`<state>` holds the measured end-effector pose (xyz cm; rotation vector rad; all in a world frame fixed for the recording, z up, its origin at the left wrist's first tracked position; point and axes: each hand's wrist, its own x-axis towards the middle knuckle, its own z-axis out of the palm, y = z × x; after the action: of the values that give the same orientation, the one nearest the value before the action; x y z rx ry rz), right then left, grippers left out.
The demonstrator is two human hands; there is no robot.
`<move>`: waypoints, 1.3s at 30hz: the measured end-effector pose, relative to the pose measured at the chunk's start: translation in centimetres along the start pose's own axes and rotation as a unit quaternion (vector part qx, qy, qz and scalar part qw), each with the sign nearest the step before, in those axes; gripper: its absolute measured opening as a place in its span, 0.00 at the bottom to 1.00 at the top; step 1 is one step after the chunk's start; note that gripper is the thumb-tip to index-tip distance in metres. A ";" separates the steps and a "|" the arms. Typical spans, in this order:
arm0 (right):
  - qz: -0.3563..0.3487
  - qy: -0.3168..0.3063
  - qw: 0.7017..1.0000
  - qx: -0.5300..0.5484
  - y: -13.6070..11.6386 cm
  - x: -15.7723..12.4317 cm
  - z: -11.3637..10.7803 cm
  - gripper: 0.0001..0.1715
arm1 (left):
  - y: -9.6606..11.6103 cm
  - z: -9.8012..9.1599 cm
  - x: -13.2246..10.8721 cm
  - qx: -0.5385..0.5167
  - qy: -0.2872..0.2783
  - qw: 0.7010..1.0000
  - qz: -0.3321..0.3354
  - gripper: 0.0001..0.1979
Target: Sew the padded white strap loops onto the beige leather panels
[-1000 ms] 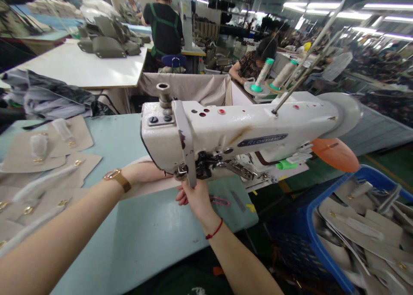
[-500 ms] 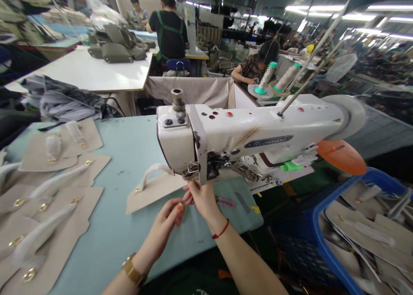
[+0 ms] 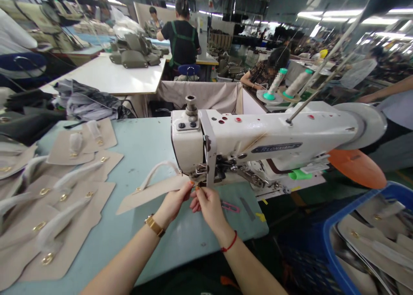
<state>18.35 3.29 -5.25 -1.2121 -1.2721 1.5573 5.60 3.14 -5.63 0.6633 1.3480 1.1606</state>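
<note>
A beige bag panel [image 3: 155,193] with a white-wrapped handle [image 3: 158,169] lies partly under the head of the white sewing machine [image 3: 189,142]. My left hand [image 3: 174,204] is closed at the panel's right end, thumb and fingers pinched at its edge near the needle area. Close beside it, my right hand [image 3: 209,207] pinches thumb and forefinger together just below the needle area; whatever lies between those fingertips is too small to make out. The needle itself is hidden behind the machine head and my fingers.
Several beige panels with wrapped handles [image 3: 64,226] lie on the left of the pale green table [image 3: 135,247]. A pink-handled tool [image 3: 230,206] rests right of my hand. A blue basket [image 3: 329,243] of panels stands at right. Co-workers sit beyond; another person's arm [image 3: 387,90] shows at right.
My left hand has moved up and right to the panel's edge, beside my right hand. The panel has slid left and slightly toward me. A person's arm has appeared at the far right.
</note>
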 end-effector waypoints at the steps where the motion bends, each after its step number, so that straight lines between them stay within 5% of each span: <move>1: 0.004 -0.006 1.000 0.004 0.4 -0.6 -0.2 0.24 | 0.1 0.0 0.0 0.010 0.005 1.000 0.000 0.23; 9: 0.035 -0.021 0.999 -0.023 5.0 -3.7 -1.2 0.26 | 0.8 0.6 -0.2 0.036 -0.010 0.999 0.032 0.22; 17: -0.073 -0.013 0.963 -0.260 8.0 -4.0 -3.5 0.29 | 0.0 0.7 0.7 0.004 -0.018 0.998 0.055 0.21; 39: -0.131 -0.028 0.939 -0.316 8.8 -4.5 -3.8 0.25 | -0.1 1.4 1.0 -0.057 0.010 0.996 0.063 0.20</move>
<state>23.20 -1.82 -13.18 -1.3066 -1.9736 1.0171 6.80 4.37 -5.87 0.6639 1.2601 1.3389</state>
